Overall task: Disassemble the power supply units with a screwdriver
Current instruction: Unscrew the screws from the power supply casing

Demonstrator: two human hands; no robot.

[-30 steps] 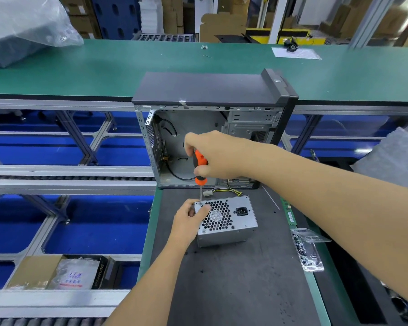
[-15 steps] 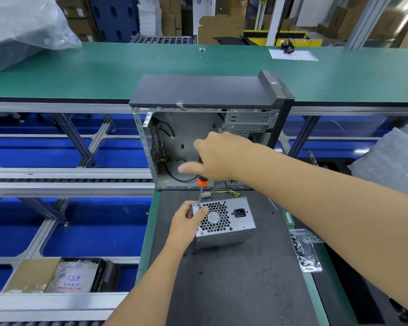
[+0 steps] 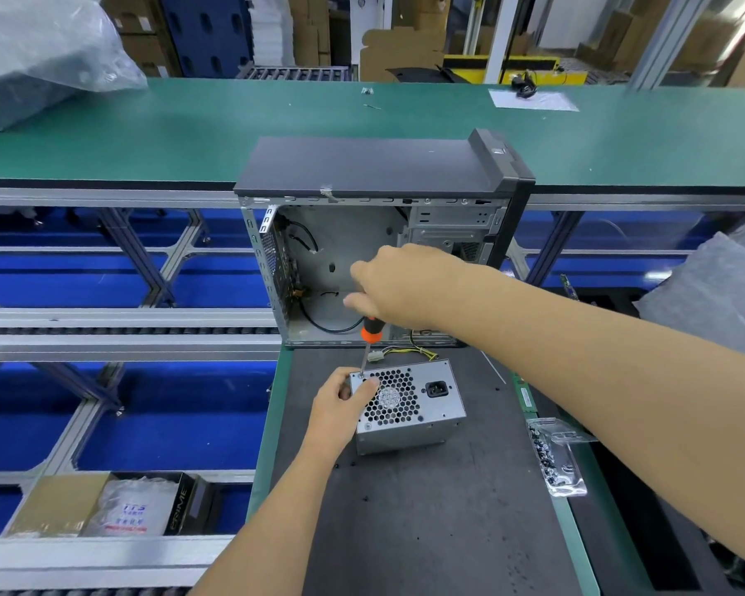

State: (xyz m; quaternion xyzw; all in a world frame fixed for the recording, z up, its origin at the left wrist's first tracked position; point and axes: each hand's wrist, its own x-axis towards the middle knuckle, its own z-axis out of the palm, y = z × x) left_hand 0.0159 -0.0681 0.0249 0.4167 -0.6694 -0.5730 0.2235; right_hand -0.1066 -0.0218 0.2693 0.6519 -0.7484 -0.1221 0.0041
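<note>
Two bare hands work a grey metal power supply unit (image 3: 409, 408) lying on the dark mat (image 3: 426, 531); the left hand (image 3: 340, 402) grips its corner, fingers curled; the right hand (image 3: 398, 286) pinches an orange-handled screwdriver (image 3: 370, 337), tip at that corner.

An open computer case (image 3: 383, 217) stands at the far end of the dark surface (image 3: 426, 531), with a clear bag of screws (image 3: 555, 458) to its near right, a green conveyor belt (image 3: 190, 131) behind it, and a cardboard box (image 3: 104, 505) down to its near left.
</note>
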